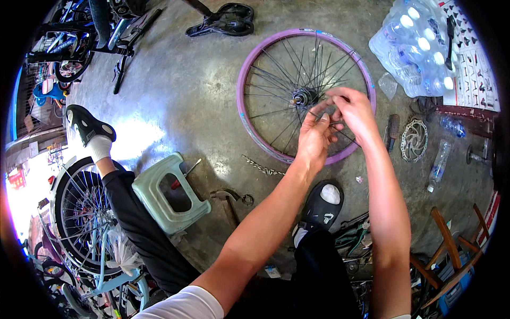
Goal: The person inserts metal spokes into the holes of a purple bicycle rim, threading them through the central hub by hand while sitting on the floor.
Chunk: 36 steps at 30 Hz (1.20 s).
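A bicycle wheel with a purple rim (pixel 241 98) lies flat on the floor in front of me. Dark spokes fan out from its hub (pixel 304 97). My left hand (pixel 316 135) hovers over the wheel's near right part, fingers curled and thumb pressed in. Close beside it, my right hand (pixel 352 109) is bent at the wrist, its fingertips pinched near the left thumb. Both hands meet among the thin spokes just right of the hub. Whatever lies between the fingertips is too thin and blurred to name.
Left of me stand a pale green stool (pixel 154 183) and a bicycle (pixel 87 212). A hammer (pixel 226 196) and chain (pixel 260 166) lie nearer. At right are a brake rotor (pixel 414 140), a handled tool (pixel 393 130) and bottles (pixel 409 48). A saddle (pixel 234 20) lies beyond.
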Available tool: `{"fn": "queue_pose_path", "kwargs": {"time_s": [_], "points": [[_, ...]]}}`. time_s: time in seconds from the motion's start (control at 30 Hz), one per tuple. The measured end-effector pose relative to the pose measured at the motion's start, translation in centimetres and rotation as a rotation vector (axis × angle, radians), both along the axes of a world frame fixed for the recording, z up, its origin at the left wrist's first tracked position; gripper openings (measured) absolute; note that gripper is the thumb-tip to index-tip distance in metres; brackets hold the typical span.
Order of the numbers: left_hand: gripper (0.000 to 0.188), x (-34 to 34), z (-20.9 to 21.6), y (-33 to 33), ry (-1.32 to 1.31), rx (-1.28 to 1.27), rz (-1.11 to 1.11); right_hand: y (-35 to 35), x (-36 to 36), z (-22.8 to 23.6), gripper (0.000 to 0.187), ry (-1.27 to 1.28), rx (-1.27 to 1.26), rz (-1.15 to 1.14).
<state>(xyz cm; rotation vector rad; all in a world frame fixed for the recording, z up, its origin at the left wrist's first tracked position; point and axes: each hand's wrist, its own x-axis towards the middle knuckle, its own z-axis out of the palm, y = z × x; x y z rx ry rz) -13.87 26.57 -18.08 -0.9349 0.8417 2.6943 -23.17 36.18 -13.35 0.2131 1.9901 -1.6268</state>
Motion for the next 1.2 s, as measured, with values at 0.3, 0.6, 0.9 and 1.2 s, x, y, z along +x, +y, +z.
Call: {"fn": "queue_pose_path", "kwargs": {"time_s": [0.3, 0.6, 0.9, 1.2], "points": [[0.03, 0.6, -1.0, -1.2, 0.0, -0.078, -0.091, -2.6, -3.2, -2.2, 0.025, -0.327, -0.106, 0.122], [0.027, 1.0, -0.7, -1.3, -0.067, -0.077, -0.109, -3.7, -3.6, -3.0, 0.021, -0.318, -0.083, 0.175], [0.028, 1.1, -0.9, -1.3, -0.094, -0.033, -0.055, -4.0, -1.4, -3.7, 0.014, 0.233, -0.093, -0.093], [0.029, 1.1, -0.4, -1.0, -0.098, 0.018, -0.04, 6.8, 1.9, -3.0, 0.02, 0.122, -0.439, -0.502]]}}
